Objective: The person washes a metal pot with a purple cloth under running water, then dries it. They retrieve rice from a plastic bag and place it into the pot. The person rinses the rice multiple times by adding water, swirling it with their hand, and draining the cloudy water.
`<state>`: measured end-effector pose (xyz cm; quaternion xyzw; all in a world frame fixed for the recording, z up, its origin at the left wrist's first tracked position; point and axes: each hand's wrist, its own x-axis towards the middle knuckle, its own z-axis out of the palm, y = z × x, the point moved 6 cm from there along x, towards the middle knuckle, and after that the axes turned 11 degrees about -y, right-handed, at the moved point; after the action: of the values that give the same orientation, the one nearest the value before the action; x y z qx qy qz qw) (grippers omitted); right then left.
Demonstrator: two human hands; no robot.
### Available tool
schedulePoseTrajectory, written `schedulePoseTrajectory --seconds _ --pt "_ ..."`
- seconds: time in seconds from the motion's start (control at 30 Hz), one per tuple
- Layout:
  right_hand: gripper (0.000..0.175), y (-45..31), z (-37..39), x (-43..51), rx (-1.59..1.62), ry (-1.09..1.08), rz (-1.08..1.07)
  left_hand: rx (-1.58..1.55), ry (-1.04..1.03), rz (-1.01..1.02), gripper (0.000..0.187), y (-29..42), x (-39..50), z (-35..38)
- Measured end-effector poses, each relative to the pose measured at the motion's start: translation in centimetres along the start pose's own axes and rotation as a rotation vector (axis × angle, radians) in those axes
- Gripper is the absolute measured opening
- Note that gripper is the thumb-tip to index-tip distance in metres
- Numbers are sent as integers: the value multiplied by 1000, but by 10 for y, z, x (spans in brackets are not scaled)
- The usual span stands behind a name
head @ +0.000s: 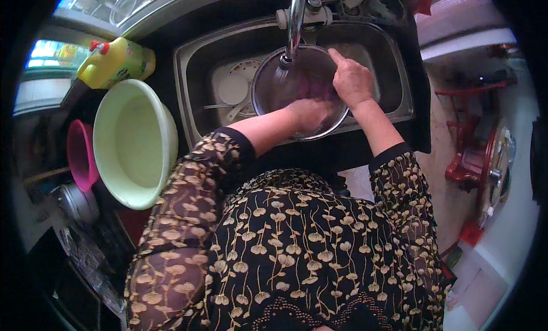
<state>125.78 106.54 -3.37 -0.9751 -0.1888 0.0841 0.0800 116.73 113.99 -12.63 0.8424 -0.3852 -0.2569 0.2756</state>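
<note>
A round vessel with a shiny metal rim [278, 89], perhaps a basin or a pot lid, lies across the divider of a double stainless-steel sink [185, 95]. My right hand [354, 80] grips its right edge, the index finger stretched along the rim. Blurred by motion, my left hand [310, 113] is inside the vessel near its front; whether it holds anything cannot be made out. Water sprays into the vessel from the spray head [286, 61] of a chrome faucet [296, 20].
The left sink bowl holds a white bowl [233, 90], patterned plates [244, 67] and a light-handled utensil [236, 111]. Left of the sink are a pale green basin [132, 138], a yellow jug [117, 63] and a pink basin [80, 155]. Red chairs [464, 159] stand at right.
</note>
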Motion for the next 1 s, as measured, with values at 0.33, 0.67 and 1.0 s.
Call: schedulePoseTrajectory --seconds 0.33,0.67,1.0 --pt "48 17 1 -11 -5 124 -46 134 74 -591 25 -77 7 -33" --pt "46 18 -6 6 16 -2 -96 147 237 -94 28 -17 37 -11" --pt "42 19 -3 20 74 -28 -165 119 264 -322 31 -34 28 -23"
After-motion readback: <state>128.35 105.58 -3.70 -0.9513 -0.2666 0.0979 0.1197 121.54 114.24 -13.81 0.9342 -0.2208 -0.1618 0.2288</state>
